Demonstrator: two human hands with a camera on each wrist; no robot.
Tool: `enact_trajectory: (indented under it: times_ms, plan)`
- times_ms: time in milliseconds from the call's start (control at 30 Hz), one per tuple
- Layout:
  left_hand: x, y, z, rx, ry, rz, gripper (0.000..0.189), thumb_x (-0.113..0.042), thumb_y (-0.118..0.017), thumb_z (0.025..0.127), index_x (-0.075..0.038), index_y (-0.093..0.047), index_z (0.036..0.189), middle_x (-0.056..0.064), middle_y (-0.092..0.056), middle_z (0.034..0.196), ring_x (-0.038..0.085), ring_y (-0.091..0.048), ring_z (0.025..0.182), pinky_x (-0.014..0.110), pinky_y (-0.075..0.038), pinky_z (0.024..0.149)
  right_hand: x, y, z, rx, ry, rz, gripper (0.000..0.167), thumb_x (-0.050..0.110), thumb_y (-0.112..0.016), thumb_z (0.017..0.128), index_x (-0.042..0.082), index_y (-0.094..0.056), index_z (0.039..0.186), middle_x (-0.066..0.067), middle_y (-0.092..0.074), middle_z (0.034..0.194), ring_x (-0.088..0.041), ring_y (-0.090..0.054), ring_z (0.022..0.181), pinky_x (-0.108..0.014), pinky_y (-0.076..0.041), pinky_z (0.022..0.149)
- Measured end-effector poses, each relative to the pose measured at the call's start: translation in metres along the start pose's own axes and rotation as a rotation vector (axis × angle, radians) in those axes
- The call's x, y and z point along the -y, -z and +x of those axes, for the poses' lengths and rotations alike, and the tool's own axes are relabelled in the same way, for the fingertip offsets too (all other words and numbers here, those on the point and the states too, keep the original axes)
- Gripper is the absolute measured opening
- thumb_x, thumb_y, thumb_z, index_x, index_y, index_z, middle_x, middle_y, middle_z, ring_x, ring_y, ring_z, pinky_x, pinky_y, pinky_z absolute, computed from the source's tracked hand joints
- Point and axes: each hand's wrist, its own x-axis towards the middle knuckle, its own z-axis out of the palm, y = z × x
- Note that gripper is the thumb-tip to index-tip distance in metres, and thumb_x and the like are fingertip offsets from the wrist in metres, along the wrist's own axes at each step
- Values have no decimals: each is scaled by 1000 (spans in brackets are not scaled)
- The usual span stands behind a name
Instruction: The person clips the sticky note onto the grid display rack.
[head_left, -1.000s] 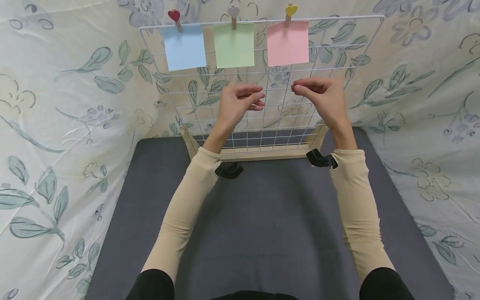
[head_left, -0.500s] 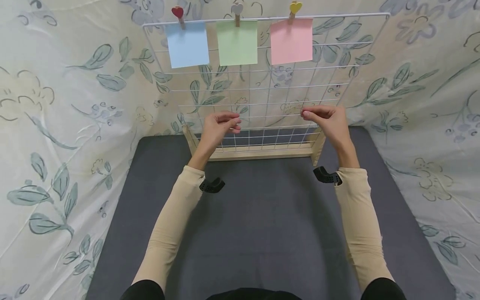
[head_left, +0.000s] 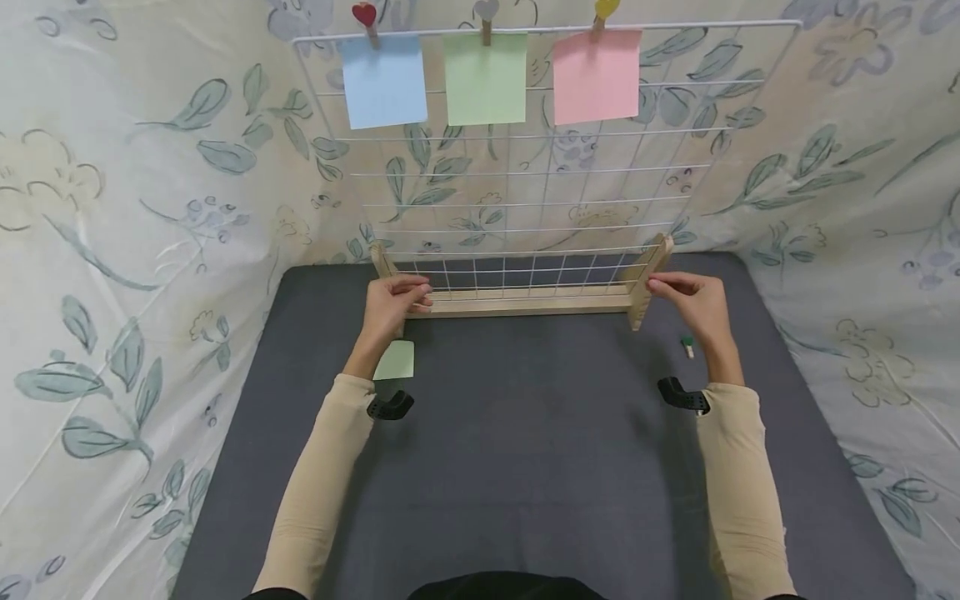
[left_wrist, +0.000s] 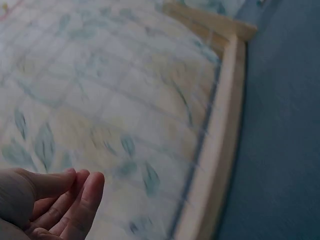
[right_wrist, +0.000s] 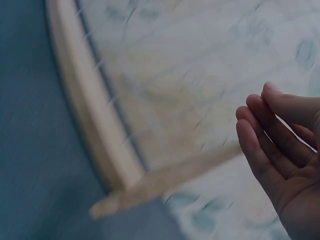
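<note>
My left hand is over the left end of the stand's wooden base, fingers loosely bent and nothing in them; the left wrist view shows the thumb close to the fingertips. A small green paper note lies on the table beside that wrist, partly hidden by it. Near the right foot of the stand, my right hand hovers with loosely bent fingers, likewise holding nothing. A small clothespin with a green top lies on the table just left of the right wrist.
Behind the hands stands a white wire grid. Along its top rail, heart-topped clothespins hold a blue note, a green note and a pink note. Flowered cloth encloses the dark grey table.
Both hands have come down from in front of the grid and moved apart, toward the ends of the base. The green note and green-topped clothespin on the table have come into sight.
</note>
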Motion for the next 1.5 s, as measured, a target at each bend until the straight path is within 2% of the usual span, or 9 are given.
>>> enact_trajectory:
  times_ms: [133,400,500,600,733,800,1000,1267,1500]
  plan:
    - [30,23,-13,-74,40,35,24,-3,-66,93,11,-66,113,33,-66,104,35,-71,79,42,-63,72,-39,4,-3,-31,-23,-87,35,24,-71,92,-4,-71,111,15,-70,91,6,-61,80,-7,-49,75]
    - [75,61,-30,-227,123,195,25,-2,-67,93,14,-66,112,34,-66,104,36,-71,79,32,-64,68,-85,16,-16,-166,-159,-324,42,37,-68,93,1,-73,112,-19,-71,110,9,-52,79,-13,-46,70]
    - [88,70,-35,-268,146,300,24,-4,-67,93,11,-67,112,30,-68,102,37,-70,81,26,-63,64,-102,19,-22,-212,-179,-348,39,34,-68,93,1,-73,112,-21,-70,110,10,-49,78,-18,-49,74]
    - [96,75,-40,-280,150,447,24,-7,-69,92,8,-69,111,25,-70,101,38,-68,84,26,-59,64,-115,20,-27,-266,-176,-358,33,28,-69,93,1,-73,113,-19,-71,109,-2,-60,83,-19,-51,75]
    - [103,77,-43,-251,173,600,28,-9,-71,90,7,-69,112,23,-70,101,35,-66,88,36,-54,71,-126,20,-32,-267,-189,-391,32,23,-71,92,-1,-72,113,-21,-70,108,-32,-65,98,-33,-56,81]
    - [106,77,-43,-235,186,624,28,-10,-72,90,7,-69,112,23,-70,101,34,-66,90,38,-54,73,-131,20,-34,-240,-204,-418,34,24,-71,92,-2,-72,113,-23,-70,107,-37,-64,99,-45,-54,86]
    - [113,75,-38,-214,142,648,26,-6,-72,88,10,-69,110,24,-70,97,35,-66,86,33,-54,67,-141,17,-34,-243,-257,-434,36,26,-71,92,-2,-71,115,-22,-70,108,-37,-64,100,-48,-53,89]
    - [120,71,-34,-255,63,688,14,1,-73,84,9,-73,96,24,-69,85,36,-64,76,44,-53,69,-139,17,-32,-218,-337,-412,41,29,-67,95,-4,-68,119,-25,-68,111,-38,-63,103,-50,-52,93]
    - [121,74,-38,-250,72,673,10,-4,-73,86,5,-74,89,21,-69,83,31,-61,72,33,-47,62,-140,21,-29,-188,-376,-407,39,30,-65,96,-2,-70,117,-25,-67,114,-39,-60,109,-51,-49,98]
